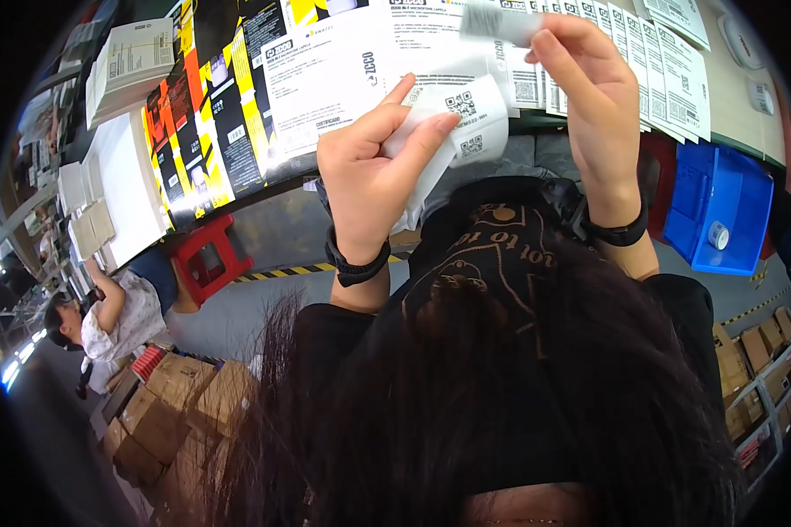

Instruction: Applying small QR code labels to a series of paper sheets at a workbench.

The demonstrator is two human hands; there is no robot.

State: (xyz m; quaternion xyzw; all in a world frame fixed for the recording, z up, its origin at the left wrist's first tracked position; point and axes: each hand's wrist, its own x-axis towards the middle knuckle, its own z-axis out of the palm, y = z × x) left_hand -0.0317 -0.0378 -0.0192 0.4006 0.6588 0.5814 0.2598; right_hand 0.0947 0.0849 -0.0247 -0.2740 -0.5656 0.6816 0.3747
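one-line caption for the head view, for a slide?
Left hand holds white label strip; right hand peels a label above the packaging-covered table.

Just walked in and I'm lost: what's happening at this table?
A person is peeling stickers. The left hand holds a white label sheet, and the right hand pinches a small label above it. More label sheets and flat printed boxes cover the table. A blue bin sits alongside.

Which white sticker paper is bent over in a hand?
The label strip pinched in the left hand is curled over. The label sheets on the table lie flat in a row.
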